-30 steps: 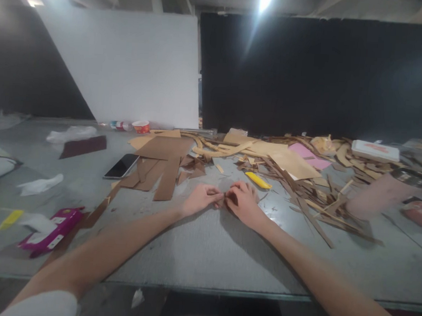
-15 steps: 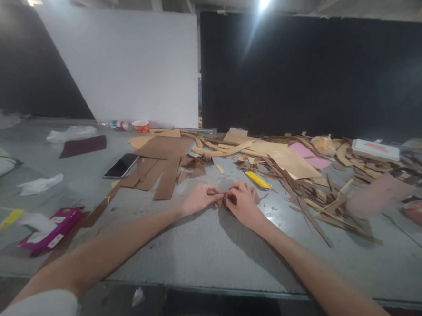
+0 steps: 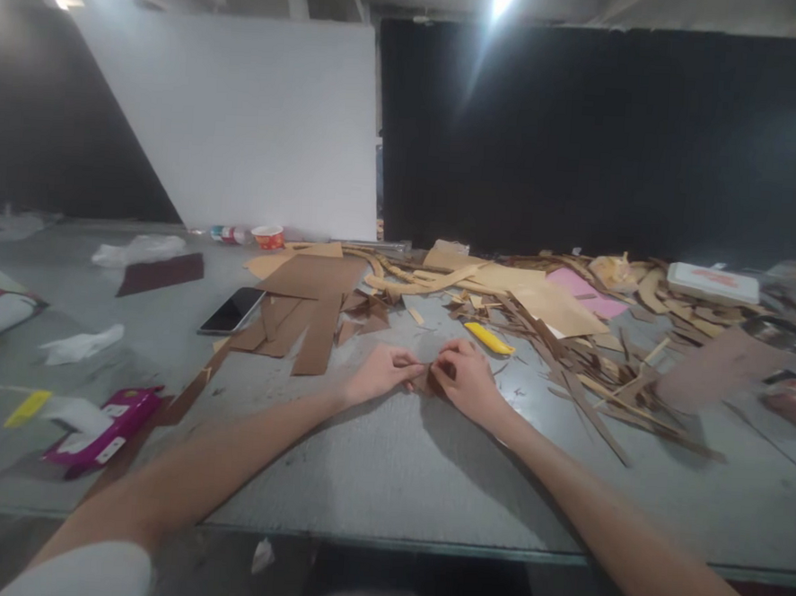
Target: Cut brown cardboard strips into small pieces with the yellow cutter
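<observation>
My left hand (image 3: 378, 374) and my right hand (image 3: 466, 381) meet fingertip to fingertip on the grey table (image 3: 387, 477), both pinching a small brown cardboard piece (image 3: 426, 378) that is mostly hidden between them. Just beyond my right hand lies a yellow utility knife (image 3: 488, 339). A fan of brown cardboard strips (image 3: 309, 315) lies beyond my left hand.
A black phone (image 3: 231, 311) rests left of the strips. Heaped cardboard scraps (image 3: 571, 327) with a pink sheet (image 3: 583, 293) and a white box (image 3: 713, 283) fill the right. A magenta box (image 3: 103, 425), yellow tag (image 3: 27, 407) and crumpled tissue (image 3: 79, 346) lie left. A cup (image 3: 268, 236) stands by the white board.
Both hands stay together on the small piece; the fingers shift only slightly. The view has drifted a little.
</observation>
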Demonstrator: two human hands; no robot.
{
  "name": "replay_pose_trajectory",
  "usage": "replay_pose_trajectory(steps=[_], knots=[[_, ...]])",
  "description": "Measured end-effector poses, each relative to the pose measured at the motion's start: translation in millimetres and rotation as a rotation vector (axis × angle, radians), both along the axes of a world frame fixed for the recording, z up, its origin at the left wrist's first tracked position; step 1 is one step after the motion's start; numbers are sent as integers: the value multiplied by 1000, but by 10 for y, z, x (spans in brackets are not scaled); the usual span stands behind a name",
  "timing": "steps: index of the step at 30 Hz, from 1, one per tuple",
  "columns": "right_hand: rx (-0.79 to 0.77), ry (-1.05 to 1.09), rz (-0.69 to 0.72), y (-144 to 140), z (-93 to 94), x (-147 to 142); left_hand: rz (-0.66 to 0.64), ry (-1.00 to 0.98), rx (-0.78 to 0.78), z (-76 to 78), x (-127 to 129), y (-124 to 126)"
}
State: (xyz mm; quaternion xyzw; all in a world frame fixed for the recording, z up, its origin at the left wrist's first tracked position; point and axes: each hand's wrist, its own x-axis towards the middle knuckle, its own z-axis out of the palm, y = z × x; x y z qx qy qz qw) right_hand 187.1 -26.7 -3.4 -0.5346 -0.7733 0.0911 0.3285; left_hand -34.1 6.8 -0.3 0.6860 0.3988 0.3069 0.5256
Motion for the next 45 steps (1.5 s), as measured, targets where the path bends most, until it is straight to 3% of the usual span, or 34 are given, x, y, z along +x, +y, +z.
replay_pose_trajectory(steps=[10, 20, 23, 28, 30, 39, 45], knots=[[187, -107, -53, 73, -93, 39, 7, -16, -3, -30, 0, 14], [219, -192, -328, 268, 45, 512, 7, -47, -40, -60, 2, 39], [184, -195, -265, 224, 31, 450, 20, -40, -45, -62, 2, 38], [74, -235, 183, 48, 96, 177, -50, -52, 16, -33, -10, -9], [3, -248, 283, -4, 132, 120, -79, -26, 47, -18, -17, -28], [-102, -248, 251, 2, 93, 89, -98, 10, 77, -48, -16, -24], [98, -210, 66, -37, 91, 73, 66, -35, 75, -89, -28, 54]])
